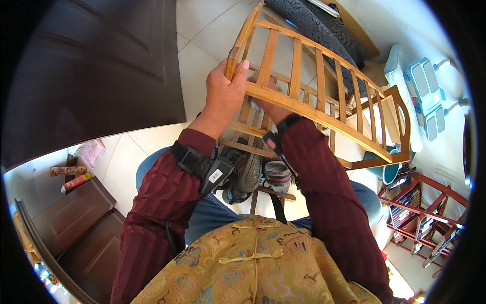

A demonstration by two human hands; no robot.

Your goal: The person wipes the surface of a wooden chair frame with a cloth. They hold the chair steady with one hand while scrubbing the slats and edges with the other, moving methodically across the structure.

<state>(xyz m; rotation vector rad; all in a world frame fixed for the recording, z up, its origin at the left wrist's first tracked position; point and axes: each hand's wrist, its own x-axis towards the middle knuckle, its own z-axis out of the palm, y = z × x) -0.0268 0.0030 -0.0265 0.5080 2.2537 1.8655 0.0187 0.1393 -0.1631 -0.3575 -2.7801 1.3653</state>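
A slatted wooden rack (319, 79) is tilted up in front of me. My left hand (228, 89) is closed around the corner of its frame, the thumb lying along a curved wooden end piece. Through the slats my right hand (265, 91) shows only in part, behind the rack's lower rail; what its fingers do is hidden. Below the rack, between my knees, are several dark shoes (248, 173) and a grey shoe with red stripes (278, 176).
A dark panelled door (114, 68) stands at the left. At the right are a light blue plastic device (425, 98), a teal bucket (391, 171) and a dark red rack (421, 209). A dark patterned fabric roll (322, 34) lies beyond the slatted rack.
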